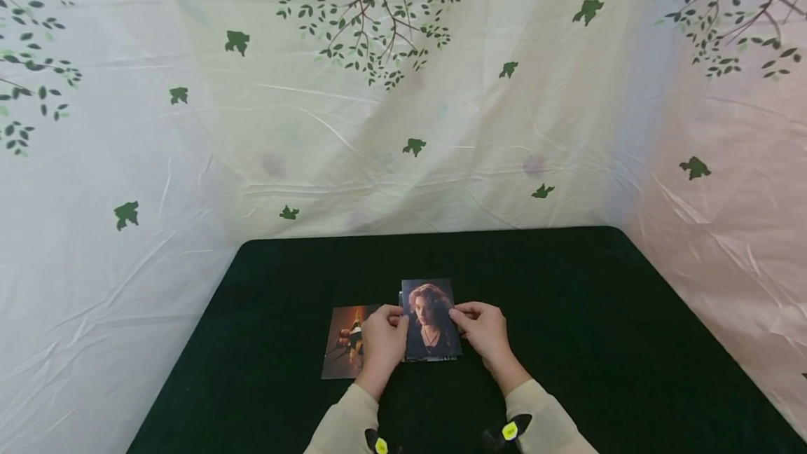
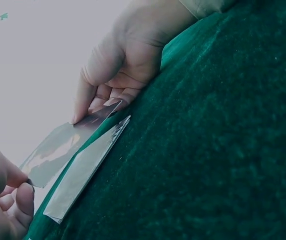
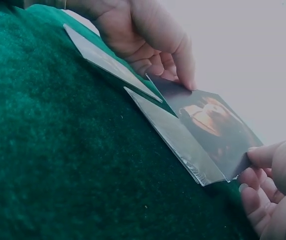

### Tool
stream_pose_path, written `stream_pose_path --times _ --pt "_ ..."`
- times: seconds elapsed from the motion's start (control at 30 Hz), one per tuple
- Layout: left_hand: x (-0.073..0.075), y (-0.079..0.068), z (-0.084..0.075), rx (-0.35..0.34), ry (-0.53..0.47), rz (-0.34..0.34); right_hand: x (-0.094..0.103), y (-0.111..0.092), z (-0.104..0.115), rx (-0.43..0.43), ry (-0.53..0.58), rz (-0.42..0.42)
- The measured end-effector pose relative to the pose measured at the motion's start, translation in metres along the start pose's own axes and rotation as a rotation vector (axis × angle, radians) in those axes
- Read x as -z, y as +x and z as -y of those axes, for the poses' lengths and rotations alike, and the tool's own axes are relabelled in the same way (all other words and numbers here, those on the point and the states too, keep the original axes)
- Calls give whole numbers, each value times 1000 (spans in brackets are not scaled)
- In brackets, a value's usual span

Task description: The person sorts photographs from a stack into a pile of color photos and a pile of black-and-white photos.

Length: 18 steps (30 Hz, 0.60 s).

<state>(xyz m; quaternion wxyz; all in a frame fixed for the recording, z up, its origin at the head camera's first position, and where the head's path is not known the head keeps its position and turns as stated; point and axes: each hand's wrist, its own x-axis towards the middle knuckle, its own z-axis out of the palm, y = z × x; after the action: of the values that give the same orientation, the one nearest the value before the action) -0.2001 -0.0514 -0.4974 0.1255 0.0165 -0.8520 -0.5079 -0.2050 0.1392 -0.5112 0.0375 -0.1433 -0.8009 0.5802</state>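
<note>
A photo of a red-haired woman point(image 1: 431, 319) is lifted a little off the dark green table point(image 1: 599, 328), pinched by both hands. My left hand point(image 1: 396, 317) grips its left edge between thumb and fingers, and my right hand point(image 1: 460, 319) grips the right edge. In the right wrist view the raised photo point(image 3: 212, 125) tilts above another glossy print point(image 3: 175, 135) lying flat beneath it. The left wrist view shows that lower print point(image 2: 85, 170) under the held photo point(image 2: 63, 147). A darker, orange-toned photo point(image 1: 343, 349) lies flat to the left, partly under my left hand.
The table's velvet cloth point(image 2: 222, 150) stretches open to the right and toward the back. A white sheet printed with green leaves and branches point(image 1: 403, 90) hangs behind and on both sides of the table. Cream sleeves point(image 1: 542, 419) cover both forearms.
</note>
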Motion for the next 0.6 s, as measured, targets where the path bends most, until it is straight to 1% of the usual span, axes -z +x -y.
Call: stream_pose_path --times 0.13,0.33,0.53,0.6 --pt "-1 2 0 -6 -38 -20 3 0 2 -4 60 -2" --pt "-1 4 -1 26 -129 -22 7 -2 8 1 124 -8" --pt "3 3 -10 68 -241 1 9 -2 13 9 162 -22" --pt "5 3 -14 70 -269 2 10 -2 15 20 172 -31"
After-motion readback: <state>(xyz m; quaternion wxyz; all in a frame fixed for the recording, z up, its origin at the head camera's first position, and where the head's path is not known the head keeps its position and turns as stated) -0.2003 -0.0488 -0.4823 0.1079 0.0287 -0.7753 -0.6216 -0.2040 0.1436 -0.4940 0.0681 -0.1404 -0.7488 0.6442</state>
